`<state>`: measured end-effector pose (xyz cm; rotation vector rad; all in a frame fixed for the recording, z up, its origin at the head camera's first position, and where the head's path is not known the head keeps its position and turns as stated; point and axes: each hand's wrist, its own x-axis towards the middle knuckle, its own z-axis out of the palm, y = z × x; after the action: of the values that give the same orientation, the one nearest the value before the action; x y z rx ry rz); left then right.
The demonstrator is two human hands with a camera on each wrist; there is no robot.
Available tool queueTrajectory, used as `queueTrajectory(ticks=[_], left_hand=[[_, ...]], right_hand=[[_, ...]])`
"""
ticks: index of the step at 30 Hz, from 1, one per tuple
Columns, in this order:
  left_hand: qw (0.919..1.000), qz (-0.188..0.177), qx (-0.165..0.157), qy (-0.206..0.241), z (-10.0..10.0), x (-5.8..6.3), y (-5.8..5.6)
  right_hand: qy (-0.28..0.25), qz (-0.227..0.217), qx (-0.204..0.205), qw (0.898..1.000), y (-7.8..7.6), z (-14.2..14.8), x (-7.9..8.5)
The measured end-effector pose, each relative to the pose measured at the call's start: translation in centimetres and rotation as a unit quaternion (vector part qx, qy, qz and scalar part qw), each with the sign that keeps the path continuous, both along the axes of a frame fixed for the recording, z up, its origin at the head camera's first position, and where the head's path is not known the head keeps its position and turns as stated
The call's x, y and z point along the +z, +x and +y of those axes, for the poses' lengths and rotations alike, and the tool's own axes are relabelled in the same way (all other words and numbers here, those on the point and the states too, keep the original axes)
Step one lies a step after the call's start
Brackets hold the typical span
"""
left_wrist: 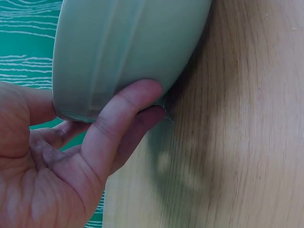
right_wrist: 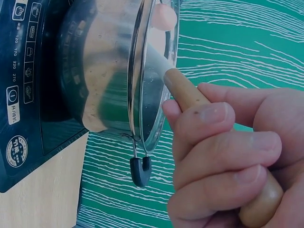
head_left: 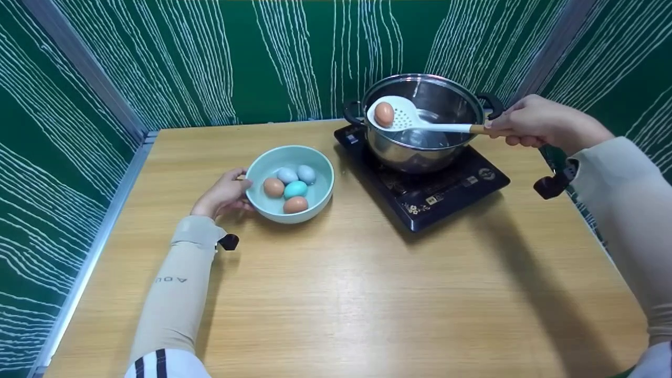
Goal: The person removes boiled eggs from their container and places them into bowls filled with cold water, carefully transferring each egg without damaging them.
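My right hand point(head_left: 548, 123) grips the wooden handle of a white slotted spoon point(head_left: 443, 127), fingers wrapped round it in the right wrist view. A brown egg point(head_left: 384, 114) lies on the spoon's perforated head, above the left part of the steel pot point(head_left: 415, 157). At the left, my left hand point(head_left: 226, 194) holds a pale green bowl point(head_left: 289, 216) by its side. In the left wrist view the thumb is at the bowl's rim and the fingers point(left_wrist: 126, 102) press its outside. Inside lie several eggs: brown, pale blue and one turquoise egg point(head_left: 295, 189).
The pot stands on a black induction cooker point(head_left: 436, 202) at the right rear of the wooden table point(head_left: 336, 294). Its dark side handles point(head_left: 491, 102) stick out left and right. Green panels point(head_left: 273, 63) with white lines surround the table's back and sides.
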<state>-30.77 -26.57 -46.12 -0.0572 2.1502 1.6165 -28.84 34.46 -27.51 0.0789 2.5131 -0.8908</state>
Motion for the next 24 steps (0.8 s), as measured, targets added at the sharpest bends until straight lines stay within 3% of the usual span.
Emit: queueTrajectory(ticks=[9, 24], left_hand=[[0.9998, -0.006, 0.005, -0.019, -0.1, 0.3, 0.0], [0.9999, -0.003, 0.004, -0.016, 0.0, 0.2, 0.3]], right_hand=[[0.006, 0.009, -0.008, 1.000, 0.3, 0.4, 0.5], [0.019, 0.014, -0.014, 1.000, 0.4, 0.4, 1.5]])
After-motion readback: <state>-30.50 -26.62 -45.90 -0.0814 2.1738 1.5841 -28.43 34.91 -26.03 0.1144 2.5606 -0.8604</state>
